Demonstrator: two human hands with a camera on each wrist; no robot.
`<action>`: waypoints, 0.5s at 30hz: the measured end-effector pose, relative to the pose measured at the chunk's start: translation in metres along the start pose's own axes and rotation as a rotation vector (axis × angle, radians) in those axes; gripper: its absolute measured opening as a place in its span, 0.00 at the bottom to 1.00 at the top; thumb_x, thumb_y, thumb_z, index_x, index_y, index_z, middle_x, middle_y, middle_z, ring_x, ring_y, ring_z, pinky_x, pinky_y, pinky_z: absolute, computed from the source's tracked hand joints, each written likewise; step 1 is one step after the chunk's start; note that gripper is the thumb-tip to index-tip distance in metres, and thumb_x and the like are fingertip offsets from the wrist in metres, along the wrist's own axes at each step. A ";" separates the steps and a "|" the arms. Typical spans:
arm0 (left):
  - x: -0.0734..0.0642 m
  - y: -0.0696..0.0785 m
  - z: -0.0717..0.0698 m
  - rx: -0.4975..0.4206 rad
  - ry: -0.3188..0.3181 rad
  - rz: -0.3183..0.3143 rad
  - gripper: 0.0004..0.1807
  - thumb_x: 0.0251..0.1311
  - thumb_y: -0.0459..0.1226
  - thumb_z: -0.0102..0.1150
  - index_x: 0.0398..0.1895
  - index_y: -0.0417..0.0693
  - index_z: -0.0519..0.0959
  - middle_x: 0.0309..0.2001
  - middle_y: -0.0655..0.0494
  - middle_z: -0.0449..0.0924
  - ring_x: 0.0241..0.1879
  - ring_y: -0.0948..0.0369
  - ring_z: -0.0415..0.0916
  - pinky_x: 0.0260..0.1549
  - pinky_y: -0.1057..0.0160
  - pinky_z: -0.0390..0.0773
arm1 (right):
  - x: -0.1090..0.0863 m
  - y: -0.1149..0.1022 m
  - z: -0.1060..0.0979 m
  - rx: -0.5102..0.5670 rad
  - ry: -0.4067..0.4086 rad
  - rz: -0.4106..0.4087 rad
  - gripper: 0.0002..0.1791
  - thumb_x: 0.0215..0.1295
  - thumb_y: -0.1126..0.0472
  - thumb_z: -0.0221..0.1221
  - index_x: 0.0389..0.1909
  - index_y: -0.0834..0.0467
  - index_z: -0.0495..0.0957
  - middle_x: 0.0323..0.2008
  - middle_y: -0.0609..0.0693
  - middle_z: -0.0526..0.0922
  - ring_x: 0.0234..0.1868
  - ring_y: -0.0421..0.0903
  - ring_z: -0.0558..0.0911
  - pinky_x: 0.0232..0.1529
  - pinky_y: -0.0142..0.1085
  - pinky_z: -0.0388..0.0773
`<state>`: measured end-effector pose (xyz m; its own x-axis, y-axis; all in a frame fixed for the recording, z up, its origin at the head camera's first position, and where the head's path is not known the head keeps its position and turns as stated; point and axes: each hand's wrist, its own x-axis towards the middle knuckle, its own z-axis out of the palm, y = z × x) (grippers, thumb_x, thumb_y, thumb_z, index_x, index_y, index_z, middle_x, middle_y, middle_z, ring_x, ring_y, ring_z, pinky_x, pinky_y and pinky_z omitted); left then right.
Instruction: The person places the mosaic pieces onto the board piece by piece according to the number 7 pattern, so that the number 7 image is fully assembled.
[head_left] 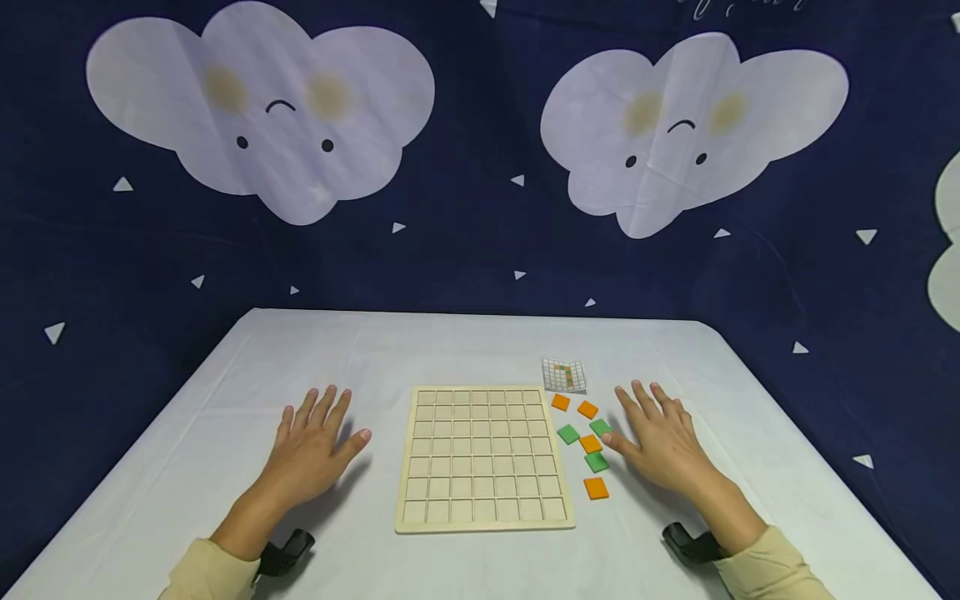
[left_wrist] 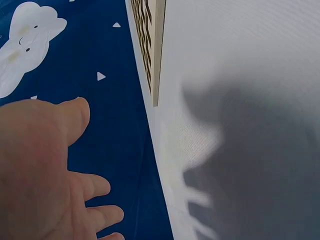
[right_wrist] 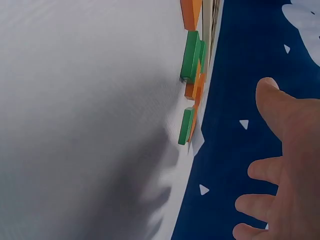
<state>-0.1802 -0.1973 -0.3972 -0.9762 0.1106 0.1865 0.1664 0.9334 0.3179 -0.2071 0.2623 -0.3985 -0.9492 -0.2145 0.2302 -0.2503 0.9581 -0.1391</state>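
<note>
1. The wooden grid board (head_left: 483,457) lies flat on the white bench (head_left: 360,354), midway between the two hands.
2. Along its right side lie loose square tiles: four orange tiles (head_left: 596,488) and three green tiles (head_left: 568,434). Most sit close together; one orange tile lies nearest the person, slightly apart.
3. The left hand (head_left: 311,454) is left of the board and apart from it, palm down, fingers straight and slightly spread, thumb pointing toward the board. It holds nothing, and its shadow falls on the bench.
4. The right hand (head_left: 660,437) is right of the tiles, likewise spread and holding nothing. Its thumb overlaps the edge of a green tile in the head view, but the right wrist view shows the thumb apart from the tiles.
5. Script lettering (head_left: 742,8) runs along the top edge, cut off and unreadable.
6. A small card (head_left: 564,376), printed with a grid and coloured squares, lies just beyond the tiles, by the board's far right corner.
7. The tiles stand between the board and the right hand.
8. Each wrist wears a black device (head_left: 288,552) beside a beige sleeve (head_left: 213,573).
9. Behind hangs a dark blue cloth (head_left: 480,242) with white clouds (head_left: 262,92) and small triangles.
</note>
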 end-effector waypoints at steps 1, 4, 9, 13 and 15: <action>0.000 0.000 0.000 -0.003 0.000 0.004 0.42 0.65 0.59 0.43 0.71 0.38 0.54 0.72 0.33 0.48 0.72 0.35 0.39 0.66 0.33 0.36 | 0.000 0.000 0.000 0.002 -0.001 0.000 0.42 0.60 0.44 0.59 0.69 0.61 0.59 0.69 0.69 0.56 0.70 0.70 0.51 0.64 0.68 0.46; 0.000 0.001 0.000 -0.009 -0.005 0.015 0.42 0.65 0.59 0.44 0.72 0.39 0.54 0.72 0.34 0.48 0.72 0.36 0.39 0.67 0.33 0.37 | -0.001 -0.001 0.000 0.006 -0.003 -0.001 0.41 0.60 0.44 0.59 0.69 0.60 0.59 0.70 0.69 0.56 0.70 0.70 0.50 0.64 0.68 0.46; 0.000 0.003 0.002 -0.011 0.003 0.034 0.42 0.64 0.57 0.47 0.71 0.39 0.55 0.72 0.35 0.49 0.72 0.36 0.40 0.66 0.33 0.39 | -0.001 -0.003 -0.002 0.012 -0.010 -0.006 0.42 0.60 0.43 0.58 0.69 0.60 0.58 0.70 0.68 0.55 0.70 0.70 0.50 0.64 0.68 0.45; 0.000 0.005 0.003 -0.008 0.014 0.044 0.41 0.64 0.55 0.49 0.71 0.39 0.55 0.72 0.34 0.50 0.72 0.36 0.41 0.66 0.33 0.40 | -0.001 -0.004 -0.002 0.017 -0.009 -0.010 0.42 0.60 0.42 0.58 0.69 0.60 0.59 0.70 0.68 0.55 0.70 0.69 0.50 0.64 0.69 0.45; 0.000 0.005 0.003 -0.012 0.017 0.050 0.41 0.64 0.55 0.50 0.71 0.39 0.56 0.72 0.34 0.51 0.72 0.36 0.41 0.66 0.33 0.40 | -0.001 -0.005 -0.002 0.015 -0.006 -0.013 0.41 0.60 0.42 0.58 0.69 0.59 0.59 0.70 0.67 0.56 0.71 0.69 0.50 0.64 0.69 0.45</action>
<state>-0.1798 -0.1921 -0.3986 -0.9642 0.1512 0.2177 0.2167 0.9227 0.3188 -0.2043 0.2586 -0.3961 -0.9470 -0.2281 0.2261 -0.2653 0.9523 -0.1505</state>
